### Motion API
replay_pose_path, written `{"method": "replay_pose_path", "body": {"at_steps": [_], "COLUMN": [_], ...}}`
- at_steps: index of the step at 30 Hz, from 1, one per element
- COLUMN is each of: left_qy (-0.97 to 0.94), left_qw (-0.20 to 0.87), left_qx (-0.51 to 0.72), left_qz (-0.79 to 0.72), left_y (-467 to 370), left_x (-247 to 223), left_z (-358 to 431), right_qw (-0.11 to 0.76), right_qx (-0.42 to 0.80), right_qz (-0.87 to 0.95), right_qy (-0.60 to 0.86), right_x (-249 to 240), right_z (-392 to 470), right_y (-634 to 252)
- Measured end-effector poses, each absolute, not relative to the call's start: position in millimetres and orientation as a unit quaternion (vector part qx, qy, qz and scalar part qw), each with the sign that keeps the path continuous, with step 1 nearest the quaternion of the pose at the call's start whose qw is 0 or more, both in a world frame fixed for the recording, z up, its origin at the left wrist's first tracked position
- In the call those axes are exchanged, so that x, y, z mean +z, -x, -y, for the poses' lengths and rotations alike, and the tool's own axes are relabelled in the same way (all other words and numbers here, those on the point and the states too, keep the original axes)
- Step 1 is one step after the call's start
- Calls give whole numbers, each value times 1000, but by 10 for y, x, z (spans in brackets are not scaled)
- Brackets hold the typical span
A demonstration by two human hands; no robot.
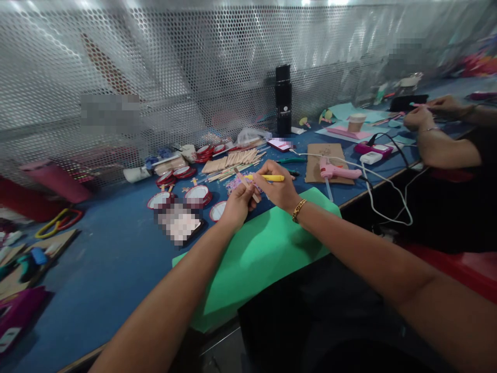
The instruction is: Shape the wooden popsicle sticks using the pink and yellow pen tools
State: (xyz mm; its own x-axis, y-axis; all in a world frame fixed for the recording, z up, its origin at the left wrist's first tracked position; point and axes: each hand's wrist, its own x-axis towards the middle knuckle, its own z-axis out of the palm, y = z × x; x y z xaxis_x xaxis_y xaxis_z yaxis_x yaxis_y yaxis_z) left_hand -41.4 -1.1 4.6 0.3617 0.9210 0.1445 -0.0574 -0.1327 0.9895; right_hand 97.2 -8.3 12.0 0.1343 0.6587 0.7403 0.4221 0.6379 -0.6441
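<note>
My left hand [238, 208] is closed around a flat wooden craft stick [244, 182], which slants up and to the left. In my right hand [280, 185] is a yellow pen [274, 178], gripped with its tip close to the stick; whether they touch I cannot tell. Both hands are just above the far edge of a green sheet [267, 248] at the table's front. Behind them lie a pile of wooden sticks [240, 159] and a tangle of purple shreds [234, 184], partly hidden by my left hand. Several round red-rimmed pieces [198, 194] sit to the left.
A pink glue gun [337, 171] rests on brown cardboard [324, 154] to the right, with white cables [382, 218] looping past the table edge. A black bottle [283, 101] stands against the perforated metal screen [194, 62]. Another person's hands [430, 114] work at the far right.
</note>
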Motion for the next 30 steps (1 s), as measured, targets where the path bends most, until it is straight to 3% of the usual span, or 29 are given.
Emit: {"method": "replay_pose_path", "body": {"at_steps": [30], "left_qy": [-608], "left_qw": [556], "left_qx": [442], "left_qz": [-355], "left_y": [413], "left_x": [40], "left_z": [3], "right_qw": [630], "right_qx": [103], "right_qz": [656], "right_qy": [403], "right_x": [122], "right_z": [84], "right_y": [-961]}}
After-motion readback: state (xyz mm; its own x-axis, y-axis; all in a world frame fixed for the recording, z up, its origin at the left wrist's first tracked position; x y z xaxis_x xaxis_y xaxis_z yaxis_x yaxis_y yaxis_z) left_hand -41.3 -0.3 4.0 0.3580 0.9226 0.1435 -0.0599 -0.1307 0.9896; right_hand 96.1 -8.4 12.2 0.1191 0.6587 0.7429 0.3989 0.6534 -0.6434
